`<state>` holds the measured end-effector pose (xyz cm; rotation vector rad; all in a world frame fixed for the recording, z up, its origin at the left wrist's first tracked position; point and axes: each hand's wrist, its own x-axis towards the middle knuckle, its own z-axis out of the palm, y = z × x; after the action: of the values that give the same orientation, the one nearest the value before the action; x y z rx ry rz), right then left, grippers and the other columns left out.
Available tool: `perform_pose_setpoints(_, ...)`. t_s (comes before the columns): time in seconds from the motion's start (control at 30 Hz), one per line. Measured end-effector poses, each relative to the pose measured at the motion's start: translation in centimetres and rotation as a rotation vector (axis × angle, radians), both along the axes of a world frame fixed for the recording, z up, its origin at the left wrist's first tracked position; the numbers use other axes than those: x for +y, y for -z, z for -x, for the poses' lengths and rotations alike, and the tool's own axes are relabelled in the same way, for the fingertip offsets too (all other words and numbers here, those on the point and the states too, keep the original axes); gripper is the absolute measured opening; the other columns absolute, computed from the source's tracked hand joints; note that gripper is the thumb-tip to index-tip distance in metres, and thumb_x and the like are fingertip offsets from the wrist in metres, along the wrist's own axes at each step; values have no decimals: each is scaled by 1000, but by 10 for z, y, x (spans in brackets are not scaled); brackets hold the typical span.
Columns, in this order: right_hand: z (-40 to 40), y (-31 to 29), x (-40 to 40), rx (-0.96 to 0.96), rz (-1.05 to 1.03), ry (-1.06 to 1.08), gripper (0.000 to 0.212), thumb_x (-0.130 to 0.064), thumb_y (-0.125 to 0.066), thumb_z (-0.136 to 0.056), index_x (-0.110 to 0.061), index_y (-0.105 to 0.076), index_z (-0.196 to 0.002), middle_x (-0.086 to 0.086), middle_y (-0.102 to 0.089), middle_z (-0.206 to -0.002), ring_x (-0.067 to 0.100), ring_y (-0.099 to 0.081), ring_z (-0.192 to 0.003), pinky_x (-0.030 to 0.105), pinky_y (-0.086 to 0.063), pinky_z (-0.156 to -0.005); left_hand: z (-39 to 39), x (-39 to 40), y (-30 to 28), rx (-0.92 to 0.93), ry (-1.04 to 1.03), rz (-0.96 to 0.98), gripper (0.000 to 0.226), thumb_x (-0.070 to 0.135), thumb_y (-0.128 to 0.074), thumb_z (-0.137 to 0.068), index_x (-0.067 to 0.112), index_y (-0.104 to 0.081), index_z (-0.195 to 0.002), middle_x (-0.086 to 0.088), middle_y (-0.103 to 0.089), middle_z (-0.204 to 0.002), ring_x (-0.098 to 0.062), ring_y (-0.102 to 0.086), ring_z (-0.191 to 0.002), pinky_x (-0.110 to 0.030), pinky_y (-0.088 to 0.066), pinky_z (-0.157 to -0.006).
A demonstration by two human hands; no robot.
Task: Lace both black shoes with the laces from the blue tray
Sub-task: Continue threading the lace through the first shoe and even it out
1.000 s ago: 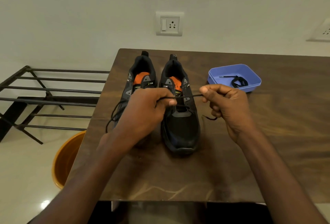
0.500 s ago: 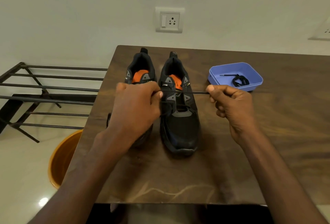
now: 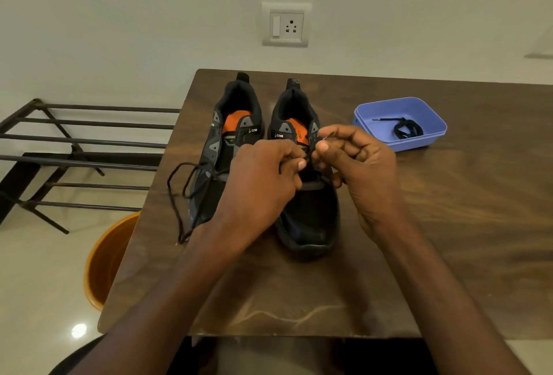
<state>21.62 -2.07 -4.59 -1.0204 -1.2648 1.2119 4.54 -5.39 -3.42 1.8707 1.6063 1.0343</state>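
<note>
Both the left hand [image 3: 260,183] and right hand [image 3: 363,165] pinch the limp thin black lace [image 3: 308,151], which is likely best held near its stiff tip.

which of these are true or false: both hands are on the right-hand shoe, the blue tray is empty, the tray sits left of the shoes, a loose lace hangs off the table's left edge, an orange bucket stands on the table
1. Both hands work at the right-hand shoe: true; the left hand and right hand pinch its lace.
2. The blue tray is empty: false; a coiled black lace lies in it.
3. The tray sits left of the shoes: false; it is to their right.
4. A loose lace trails past the table's left edge: true.
5. The orange bucket stands on the table: false; it is on the floor.
</note>
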Motion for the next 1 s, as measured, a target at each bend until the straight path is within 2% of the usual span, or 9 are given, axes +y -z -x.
perform_pose_setpoints(0.2,5,1,4,-49,8,33,12,-17,-69,-97,-14,-73,-107,3,-78,-87,12,-68,-76,21,-49,-55,-7,4,7,-51,-74,-64,9,23,-67,-100,24,-76,-100,12,-65,-66,-10,-64,-63,-29,-56,-63)
perform_pose_setpoints(0.3,5,11,12,-288,-47,239,14,-27,-68,-98,-22,-74,-110,-4,-75,-93,3,-69,-85,22,-58,-68,-10,6,10,-54,-131,-94,12,25,-65,-102,23,-77,-104,15,-68,-74,-3,-66,-71,-19,-54,-64)
perform_pose_setpoints(0.37,4,20,16,-497,-52,293,26,-40,-74,-92,-25,-72,-113,-8,-71,-99,4,-67,-87,28,-61,-76,-12,7,14,-14,-139,-104,14,27,-63,-103,24,-76,-108,15,-69,-77,-1,-66,-72,-14,-51,-65)
perform_pose_setpoints(0.5,7,27,18,-695,-10,274,46,-59,-79,-78,-28,-70,-111,-10,-67,-97,8,-65,-90,39,-60,-80,-13,7,22,34,-139,-104,22,30,-63,-102,28,-72,-122,12,-76,-97,-1,-71,-87,-29,-62,-80)
perform_pose_setpoints(0.6,9,22,17,-678,16,292,53,-70,-70,-68,-27,-74,-99,-12,-69,-83,5,-67,-81,41,-61,-77,-15,5,21,10,-149,-111,24,32,-62,-103,30,-73,-125,14,-77,-100,2,-71,-92,-25,-61,-84)
perform_pose_setpoints(0.7,6,20,18,-582,77,293,38,-60,-74,-70,-27,-77,-89,-12,-73,-72,3,-70,-73,39,-63,-74,-14,5,21,16,-155,-95,23,33,-62,-103,35,-74,-123,17,-77,-102,3,-71,-95,-25,-61,-83)
perform_pose_setpoints(0.77,4,20,18,-522,106,276,28,-53,-78,-71,-28,-77,-83,-12,-73,-70,5,-72,-73,42,-64,-72,-12,6,22,73,-163,-89,24,33,-63,-102,36,-74,-123,16,-78,-100,1,-71,-91,-28,-62,-79)
perform_pose_setpoints(0.93,2,19,19,-450,154,233,38,-62,-69,-59,-29,-76,-76,-11,-74,-73,11,-74,-76,47,-64,-73,-10,9,14,401,-93,-45,27,35,-57,-103,43,-71,-124,11,-75,-94,-9,-68,-83,-31,-57,-72)
perform_pose_setpoints(1.0,2,19,20,-443,164,255,38,-64,-69,-57,-30,-76,-73,-13,-74,-72,11,-74,-76,47,-64,-73,-7,11,8,402,-53,-22,26,34,-59,-102,43,-73,-121,11,-75,-94,-10,-68,-85,-33,-57,-73)
